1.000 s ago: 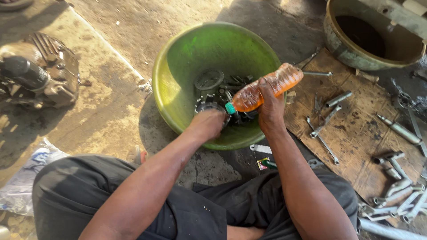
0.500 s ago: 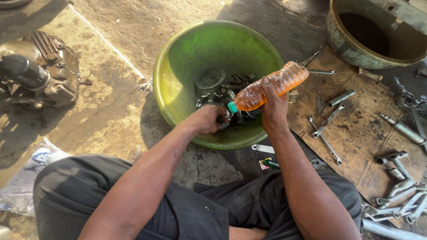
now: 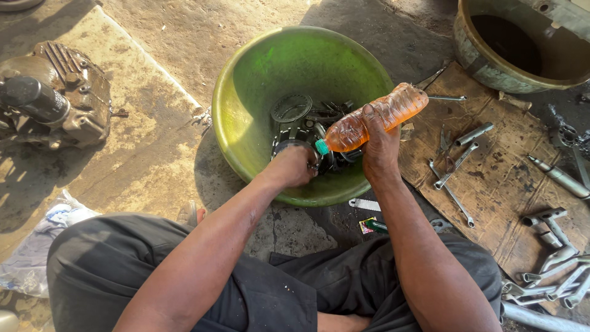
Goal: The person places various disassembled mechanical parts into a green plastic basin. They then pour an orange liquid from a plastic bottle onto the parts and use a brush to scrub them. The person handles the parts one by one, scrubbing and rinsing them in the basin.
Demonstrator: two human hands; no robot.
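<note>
My right hand (image 3: 379,144) grips a clear plastic bottle (image 3: 375,117) of orange liquid, tilted with its green neck pointing down into a green plastic basin (image 3: 246,98). My left hand (image 3: 295,165) is inside the basin, closed around a dark round metal part (image 3: 289,146) just below the bottle's mouth. More dark engine parts (image 3: 310,114), among them a toothed disc, lie in the basin's bottom. Whether liquid is flowing I cannot make out.
An engine block (image 3: 58,95) sits on the concrete at the left. A wooden board (image 3: 498,178) at the right carries spanners (image 3: 452,175) and bolts. A large metal pan (image 3: 522,43) stands at top right. More wrenches (image 3: 553,280) lie bottom right. A rag (image 3: 37,246) lies bottom left.
The view has shifted a little. The bottle stays tilted over the basin, and my left hand keeps its hold on the part below it.
</note>
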